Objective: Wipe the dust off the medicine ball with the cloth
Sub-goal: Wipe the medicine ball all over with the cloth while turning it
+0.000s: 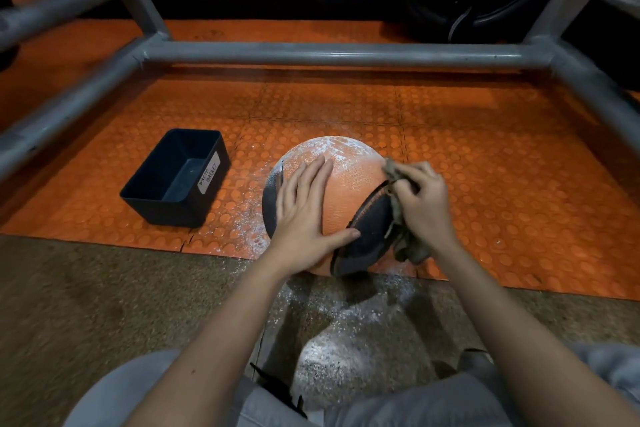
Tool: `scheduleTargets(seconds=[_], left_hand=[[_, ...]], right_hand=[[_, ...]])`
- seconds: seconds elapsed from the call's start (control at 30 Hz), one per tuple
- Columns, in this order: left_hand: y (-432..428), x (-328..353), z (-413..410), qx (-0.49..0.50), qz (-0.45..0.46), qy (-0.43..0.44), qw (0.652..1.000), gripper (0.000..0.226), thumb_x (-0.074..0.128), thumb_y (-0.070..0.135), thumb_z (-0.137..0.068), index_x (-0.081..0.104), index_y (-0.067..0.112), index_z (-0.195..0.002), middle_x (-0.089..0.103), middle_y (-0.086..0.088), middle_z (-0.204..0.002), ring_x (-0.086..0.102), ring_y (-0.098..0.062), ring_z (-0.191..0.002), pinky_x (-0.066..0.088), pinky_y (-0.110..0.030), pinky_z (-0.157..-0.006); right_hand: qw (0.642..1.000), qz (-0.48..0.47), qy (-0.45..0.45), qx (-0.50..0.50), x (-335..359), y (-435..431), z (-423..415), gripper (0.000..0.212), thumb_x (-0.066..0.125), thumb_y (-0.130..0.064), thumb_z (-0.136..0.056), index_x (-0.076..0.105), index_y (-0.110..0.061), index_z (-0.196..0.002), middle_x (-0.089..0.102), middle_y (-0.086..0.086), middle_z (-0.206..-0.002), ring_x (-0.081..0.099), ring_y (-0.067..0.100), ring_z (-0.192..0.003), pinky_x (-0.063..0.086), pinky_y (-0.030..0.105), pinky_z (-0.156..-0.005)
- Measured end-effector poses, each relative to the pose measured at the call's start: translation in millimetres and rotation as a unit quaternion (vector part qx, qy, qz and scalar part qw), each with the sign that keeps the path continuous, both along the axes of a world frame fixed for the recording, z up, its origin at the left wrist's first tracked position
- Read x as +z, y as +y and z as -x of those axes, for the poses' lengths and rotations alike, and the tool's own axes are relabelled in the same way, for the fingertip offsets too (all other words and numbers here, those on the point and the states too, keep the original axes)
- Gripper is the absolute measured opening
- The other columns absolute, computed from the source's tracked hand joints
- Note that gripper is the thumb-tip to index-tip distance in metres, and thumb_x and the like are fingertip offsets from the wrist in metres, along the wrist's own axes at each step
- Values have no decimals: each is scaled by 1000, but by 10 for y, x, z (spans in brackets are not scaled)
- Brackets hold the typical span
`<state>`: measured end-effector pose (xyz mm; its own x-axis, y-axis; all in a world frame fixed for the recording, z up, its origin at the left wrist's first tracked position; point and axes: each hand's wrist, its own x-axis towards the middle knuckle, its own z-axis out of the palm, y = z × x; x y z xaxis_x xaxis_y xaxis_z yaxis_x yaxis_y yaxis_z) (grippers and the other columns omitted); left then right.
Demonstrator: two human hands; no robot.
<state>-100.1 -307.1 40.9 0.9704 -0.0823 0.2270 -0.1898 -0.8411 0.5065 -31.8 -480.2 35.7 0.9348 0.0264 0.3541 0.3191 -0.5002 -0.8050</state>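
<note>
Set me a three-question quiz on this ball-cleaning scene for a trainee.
1. True or false: the left hand lies flat on the medicine ball.
2. The cloth is gripped by: A) the right hand; B) the left hand; C) neither hand.
3. Which side of the ball shows the most white dust?
Key: 1 true; 2 A; 3 the far side, away from the person.
</note>
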Motion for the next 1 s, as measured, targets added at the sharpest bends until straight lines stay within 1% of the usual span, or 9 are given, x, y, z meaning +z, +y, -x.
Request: scheduleTargets(seconds=[0.07,0.13,0.3,0.37,0.5,0.6,0.83,0.9,1.0], left_hand=[[-40,0,8,-7,-9,-4,1000,99,66,54,-78,-6,37,-144,-12,28,-144,-24,12,-126,-29,-16,-99],[-70,-5,24,-4,-26,-8,1000,100,66,54,-78,-7,36,-144,-13,26,-145,-24,10,-127,-32,-15,-96],[-29,-27,-1,2,-2,-5,1000,98,54,60,-72,-1,32,-147,-7,16,-155,-22,10,-128,-22,-26,-109],[6,-28,6,-4,12,-2,1000,97,53,63,-71,-2,36,-145,-7,19,-153,-24,13,-127,-16,-27,-110],[5,-17,25,-6,0,1,1000,101,68,54,-76,-7,39,-142,-15,29,-143,-30,18,-121,-21,-18,-103],[-41,-13,12,0,-17,-6,1000,100,67,55,-76,-7,39,-142,-15,28,-143,-27,13,-124,-31,-14,-96],[-23,-38,23,-12,19,-14,1000,91,50,54,-69,4,35,-145,-8,21,-151,-20,8,-132,-15,-31,-113],[-10,-33,16,-20,12,-15,1000,93,58,60,-72,3,39,-143,-10,26,-148,-22,10,-131,-18,-24,-109],[-29,-5,-1,-17,-11,-13,1000,100,67,53,-77,-1,32,-147,-12,25,-147,-24,11,-129,-29,-15,-100]], right_hand=[[992,-94,75,-32,-26,-68,-68,33,43,-1,-94,64,-2,-120,49,-13,-88,51,8,-85,39,12,-75],[990,-100,86,-51,-50,-12,8,32,43,-6,-96,64,-5,-120,49,-14,-91,51,15,-96,39,18,-78],[984,108,-135,52,14,318,367,38,51,-32,-82,68,-18,-114,60,-1,-104,45,17,-94,38,30,-77],[974,142,-164,67,14,303,345,39,50,-32,-81,69,-18,-112,61,1,-103,44,17,-93,40,34,-76],[999,33,-28,-8,-69,16,27,28,59,-17,-88,67,-11,-114,57,-3,-99,49,24,-101,42,41,-87],[998,-14,11,-52,-99,-5,15,27,58,-15,-91,66,-10,-116,55,-8,-98,50,26,-104,39,33,-86],[952,190,-234,51,-38,401,395,31,49,-25,-81,71,-15,-101,64,3,-96,41,17,-85,37,30,-67],[977,119,-177,17,-60,300,308,32,50,-24,-84,70,-13,-107,62,4,-100,39,13,-89,37,29,-73],[998,-49,3,-50,-154,70,110,30,55,-11,-91,64,-6,-119,54,3,-100,45,16,-99,32,8,-77]])
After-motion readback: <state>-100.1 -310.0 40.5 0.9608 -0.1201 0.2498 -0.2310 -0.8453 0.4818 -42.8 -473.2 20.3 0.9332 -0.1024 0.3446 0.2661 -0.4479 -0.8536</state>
